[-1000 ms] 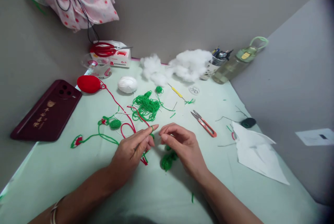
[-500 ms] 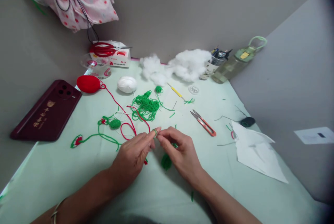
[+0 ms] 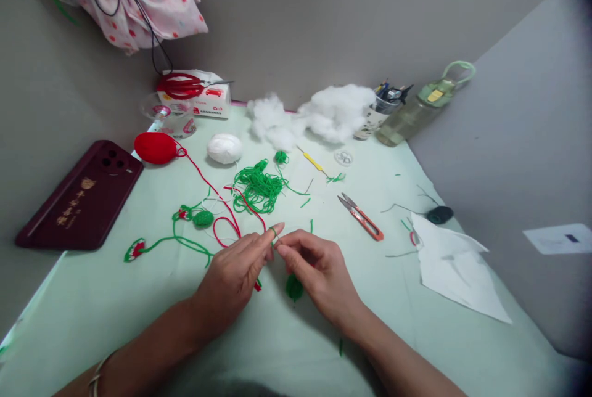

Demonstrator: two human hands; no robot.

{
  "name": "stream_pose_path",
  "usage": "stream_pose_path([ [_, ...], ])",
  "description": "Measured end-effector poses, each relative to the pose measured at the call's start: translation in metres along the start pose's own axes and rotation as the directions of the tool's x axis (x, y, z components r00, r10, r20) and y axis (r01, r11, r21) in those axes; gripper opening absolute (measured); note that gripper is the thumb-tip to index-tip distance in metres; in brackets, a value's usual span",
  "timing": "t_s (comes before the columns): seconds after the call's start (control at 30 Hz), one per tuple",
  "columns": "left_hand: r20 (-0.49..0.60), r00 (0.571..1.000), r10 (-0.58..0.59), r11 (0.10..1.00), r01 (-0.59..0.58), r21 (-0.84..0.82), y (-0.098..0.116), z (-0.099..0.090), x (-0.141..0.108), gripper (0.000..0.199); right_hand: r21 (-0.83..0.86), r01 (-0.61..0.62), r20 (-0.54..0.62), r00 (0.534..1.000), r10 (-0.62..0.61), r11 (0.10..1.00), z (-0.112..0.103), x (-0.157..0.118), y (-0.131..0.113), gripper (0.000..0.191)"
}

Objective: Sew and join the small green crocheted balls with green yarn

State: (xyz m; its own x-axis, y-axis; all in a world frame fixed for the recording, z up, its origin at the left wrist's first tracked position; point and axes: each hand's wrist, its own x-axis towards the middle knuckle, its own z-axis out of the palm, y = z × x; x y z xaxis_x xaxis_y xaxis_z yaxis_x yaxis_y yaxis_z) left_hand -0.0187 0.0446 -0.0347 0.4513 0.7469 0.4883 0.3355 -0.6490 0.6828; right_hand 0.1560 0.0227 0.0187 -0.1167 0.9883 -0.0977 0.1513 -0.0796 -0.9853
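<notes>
My left hand (image 3: 238, 270) is closed, with a strand of green yarn (image 3: 272, 232) looped over its outstretched index finger. Close against it, my right hand (image 3: 319, 267) pinches a thin, needle-like tool (image 3: 277, 238) between thumb and index finger; its exact kind is too fine to make out. A green crocheted piece (image 3: 294, 288) shows below the right hand, partly hidden by it. A bit of red-and-green yarn work (image 3: 258, 286) peeks out beside the left hand. Left of that hand lie a red-and-green crocheted piece (image 3: 135, 250) with a long green tail and a green oval piece (image 3: 203, 219).
Beyond my hands lie tangled green yarn (image 3: 259, 187), a red yarn ball (image 3: 156, 148), a white yarn ball (image 3: 224, 148), a yellow-handled crochet hook (image 3: 312, 160) and white stuffing (image 3: 337, 113). Orange thread snips (image 3: 363, 218) and white paper (image 3: 453, 267) lie right; a phone (image 3: 81, 200) lies left.
My right fingertips have shifted slightly down from the left index fingertip, and the thin tool between the hands shows more plainly. The things on the table stay in place.
</notes>
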Motion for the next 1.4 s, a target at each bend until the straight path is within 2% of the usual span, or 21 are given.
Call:
stream_pose_path([
  [0.23, -0.017, 0.999, 0.051, 0.996, -0.05, 0.069, 0.002, 0.0, 0.004, 0.044, -0.007, -0.028, 0.01, 1.0, 0.028, 1.0, -0.001, 0.001, 0.001, 0.019],
  [0.77, 0.074, 0.997, -0.029, 0.977, 0.012, 0.215, 0.004, -0.002, 0.003, 0.038, -0.065, -0.101, 0.014, 0.995, 0.102, 0.993, -0.006, 0.005, 0.011, 0.024],
  [1.4, 0.123, 0.991, -0.049, 0.95, 0.008, 0.312, 0.004, -0.001, 0.005, 0.039, 0.023, -0.192, 0.041, 0.981, 0.191, 0.981, -0.007, 0.009, 0.01, 0.029],
])
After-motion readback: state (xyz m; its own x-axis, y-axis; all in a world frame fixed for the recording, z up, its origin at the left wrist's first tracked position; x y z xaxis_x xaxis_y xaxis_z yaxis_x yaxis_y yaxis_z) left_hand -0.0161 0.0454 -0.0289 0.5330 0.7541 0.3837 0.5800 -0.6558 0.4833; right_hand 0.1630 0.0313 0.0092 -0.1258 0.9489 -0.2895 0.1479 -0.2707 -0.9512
